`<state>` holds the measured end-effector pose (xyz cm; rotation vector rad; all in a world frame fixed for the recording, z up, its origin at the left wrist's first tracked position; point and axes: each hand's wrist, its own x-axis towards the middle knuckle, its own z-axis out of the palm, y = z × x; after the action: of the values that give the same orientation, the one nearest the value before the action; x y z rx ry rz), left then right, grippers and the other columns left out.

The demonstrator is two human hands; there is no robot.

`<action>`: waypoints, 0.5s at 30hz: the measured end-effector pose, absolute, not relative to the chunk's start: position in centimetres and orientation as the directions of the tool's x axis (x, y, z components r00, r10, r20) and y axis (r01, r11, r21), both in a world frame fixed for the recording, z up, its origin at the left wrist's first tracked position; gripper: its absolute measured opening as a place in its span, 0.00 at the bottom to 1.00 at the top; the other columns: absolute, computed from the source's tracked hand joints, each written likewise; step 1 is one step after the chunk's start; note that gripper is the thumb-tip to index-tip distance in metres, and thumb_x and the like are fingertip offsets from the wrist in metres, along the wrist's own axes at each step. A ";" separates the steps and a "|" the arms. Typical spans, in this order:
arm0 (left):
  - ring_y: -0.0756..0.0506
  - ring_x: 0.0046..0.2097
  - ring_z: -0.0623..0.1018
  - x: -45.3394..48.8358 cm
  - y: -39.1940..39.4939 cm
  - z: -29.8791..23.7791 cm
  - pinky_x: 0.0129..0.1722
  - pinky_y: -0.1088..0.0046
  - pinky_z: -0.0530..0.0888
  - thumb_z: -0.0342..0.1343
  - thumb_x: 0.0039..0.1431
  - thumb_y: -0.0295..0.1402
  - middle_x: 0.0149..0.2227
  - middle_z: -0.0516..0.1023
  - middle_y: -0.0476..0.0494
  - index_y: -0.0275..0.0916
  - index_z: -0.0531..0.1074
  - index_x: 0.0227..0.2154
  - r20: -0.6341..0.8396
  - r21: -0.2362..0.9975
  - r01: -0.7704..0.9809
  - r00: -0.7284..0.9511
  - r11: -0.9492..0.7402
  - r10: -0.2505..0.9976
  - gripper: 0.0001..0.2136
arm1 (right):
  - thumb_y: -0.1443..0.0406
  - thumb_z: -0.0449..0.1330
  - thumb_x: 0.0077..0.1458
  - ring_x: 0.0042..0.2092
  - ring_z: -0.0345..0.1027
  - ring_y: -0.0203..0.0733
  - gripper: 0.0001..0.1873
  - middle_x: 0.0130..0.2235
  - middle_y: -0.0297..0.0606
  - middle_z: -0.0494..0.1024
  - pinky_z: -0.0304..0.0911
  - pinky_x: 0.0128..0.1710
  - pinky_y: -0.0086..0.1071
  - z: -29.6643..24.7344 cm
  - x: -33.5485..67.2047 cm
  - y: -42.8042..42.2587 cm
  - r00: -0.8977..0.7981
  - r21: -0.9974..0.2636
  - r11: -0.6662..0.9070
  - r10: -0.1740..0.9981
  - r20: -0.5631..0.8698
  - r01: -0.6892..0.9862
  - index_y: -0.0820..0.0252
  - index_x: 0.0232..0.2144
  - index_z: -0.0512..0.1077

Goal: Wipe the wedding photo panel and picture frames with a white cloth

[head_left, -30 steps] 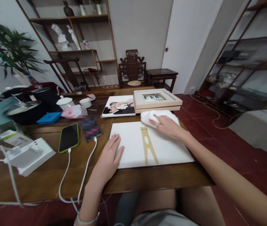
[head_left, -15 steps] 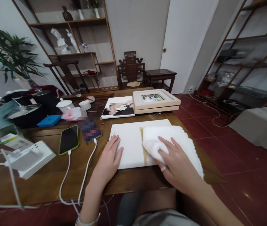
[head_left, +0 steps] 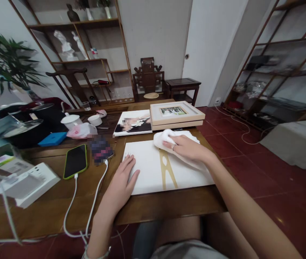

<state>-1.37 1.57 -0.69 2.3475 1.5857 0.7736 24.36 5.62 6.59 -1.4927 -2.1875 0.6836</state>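
A white board [head_left: 153, 172] with a tan wooden stand piece lies flat on the wooden table [head_left: 47, 208] in front of me. My left hand [head_left: 122, 181] rests flat on the board's left edge, fingers stretched out. My right hand [head_left: 185, 147] presses a white cloth [head_left: 163, 137] onto the board's far right part, fingers lying over the cloth.
Beyond the board lie a photo print [head_left: 134, 123] and two stacked framed pictures [head_left: 176, 114]. To the left are a green-cased phone [head_left: 74, 161] on a white cable, a second blurred phone [head_left: 100, 149], a white power strip [head_left: 29, 183], pots, cups and a blue box [head_left: 52, 139].
My right hand swept the cloth from the board's far edge to its near right corner and back to the far edge. My left hand stayed in place.
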 end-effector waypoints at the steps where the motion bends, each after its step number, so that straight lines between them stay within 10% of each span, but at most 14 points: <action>1: 0.40 0.63 0.60 -1.4 1.6 -0.7 0.61 0.56 0.58 0.45 0.62 0.38 0.60 0.64 0.32 0.31 0.66 0.53 0.307 0.443 0.802 0.284 -0.401 0.908 0.21 | 0.52 0.45 0.62 0.43 0.68 0.51 0.21 0.44 0.43 0.76 0.59 0.45 0.39 6.8 24.3 6.1 -0.361 -0.602 0.303 0.932 0.025 0.739 0.58 0.35 0.71; 9: 0.40 0.63 0.60 -1.2 1.4 -0.3 0.62 0.57 0.58 0.44 0.62 0.37 0.60 0.63 0.30 0.27 0.65 0.53 0.285 0.441 0.808 0.288 -0.392 0.914 0.22 | 0.58 0.43 0.63 0.59 0.55 0.53 0.20 0.56 0.42 0.68 0.47 0.58 0.48 4.6 24.9 1.3 -0.383 -0.460 0.397 0.915 0.128 0.794 0.56 0.49 0.68; 15: 0.39 0.63 0.60 -1.0 1.5 -0.6 0.62 0.56 0.58 0.45 0.62 0.37 0.59 0.64 0.30 0.27 0.65 0.53 0.304 0.425 0.813 0.286 -0.397 0.909 0.21 | 0.58 0.45 0.63 0.61 0.52 0.52 0.16 0.53 0.41 0.70 0.44 0.61 0.49 4.8 26.2 -5.7 -0.440 -0.441 0.431 0.894 0.088 0.787 0.54 0.40 0.72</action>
<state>-1.01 1.52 -0.58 2.3617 1.6039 0.7551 26.20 -5.70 4.76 -1.4466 -2.3797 0.4867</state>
